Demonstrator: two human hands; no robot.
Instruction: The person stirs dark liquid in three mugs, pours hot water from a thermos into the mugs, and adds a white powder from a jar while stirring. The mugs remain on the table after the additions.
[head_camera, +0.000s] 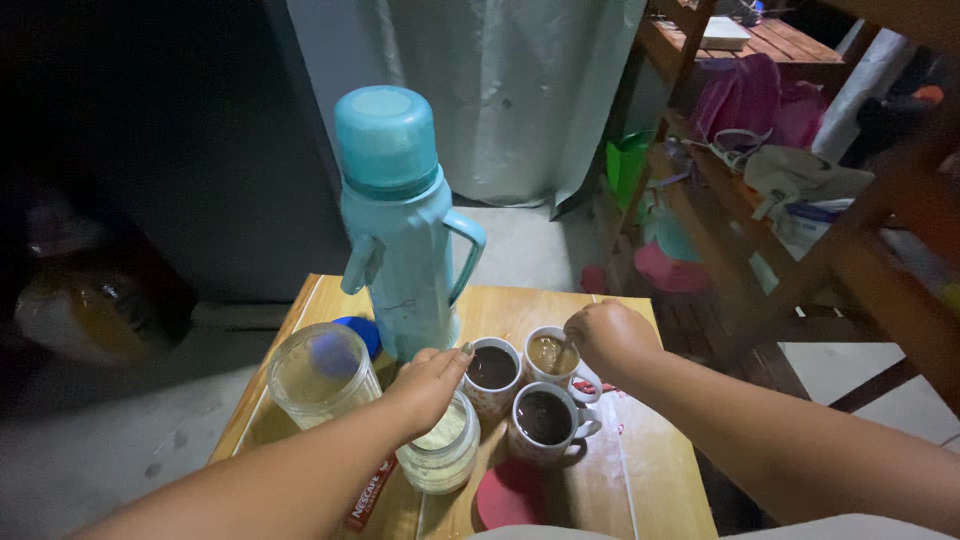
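Observation:
Three white mugs stand together on a small wooden table (650, 480). My right hand (608, 335) is closed on a thin spoon handle dipping into the far right mug (553, 355), which holds light brown liquid. The other two mugs (492, 368) (545, 418) hold dark liquid. My left hand (428, 385) rests on the rim of an open glass jar (440, 455) of pale powder, just left of the mugs.
A tall light blue thermos flask (400, 225) stands behind the mugs. An open clear plastic container (318, 372) and a blue lid (358, 332) sit at the left. A red lid (510, 495) and a red sachet (368, 495) lie near the front edge. Cluttered wooden shelves (760, 200) rise at the right.

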